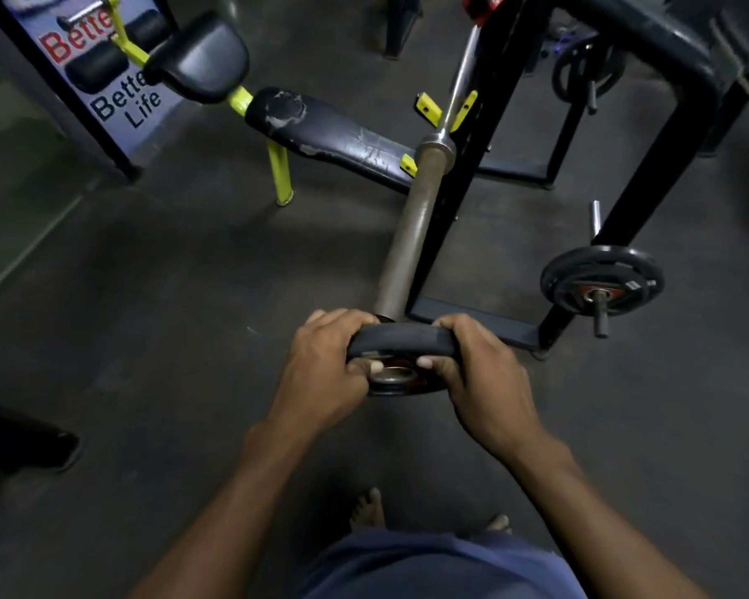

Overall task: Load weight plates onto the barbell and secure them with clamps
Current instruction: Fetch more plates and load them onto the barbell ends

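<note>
A small black weight plate [401,341] with a metal-ringed centre hole is held at the near end of the barbell sleeve [411,235]. My left hand [325,369] grips its left rim and my right hand [478,373] grips its right rim, thumbs on the near face. The sleeve's tip meets the plate's far side; whether it has entered the hole is hidden. The barbell rests on a black rack [489,123] with yellow hooks, its thin shaft running away to the upper right. No clamp is in view.
A black bench [334,136] with yellow legs lies left of the rack. Black plates hang on a storage peg [602,281] at the right, and another plate [580,71] sits farther back. A poster stand [100,75] is at top left. My bare feet [368,510] stand on dark floor.
</note>
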